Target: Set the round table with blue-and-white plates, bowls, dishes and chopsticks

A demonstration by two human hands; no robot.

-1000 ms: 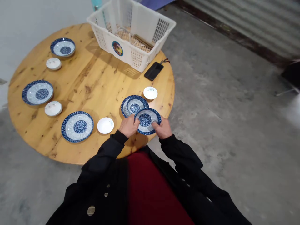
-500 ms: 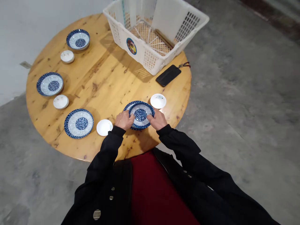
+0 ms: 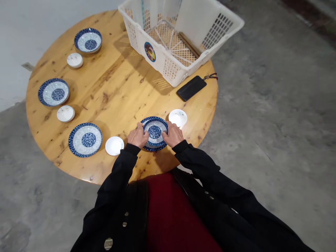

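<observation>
Between my two hands is a blue-and-white patterned plate, over a larger plate with the same blue rim. My left hand grips its left edge, thumb on the rim. On the opposite edge my right hand is closed in the same way. I cannot tell whether the upper plate touches the lower one. A small white bowl stands just beyond my right hand. Left of my left hand sits another small white bowl, beside a blue-rimmed plate.
On the round wooden table, a white plastic basket holding brown sticks stands at the back right. A black phone with a strap lies before it. Blue-rimmed bowls and small white bowls line the left side.
Between my hands, the upper plate has shifted slightly left and now sits more centrally over the lower one. Both hands keep their grip. The whole view has shifted a little.
</observation>
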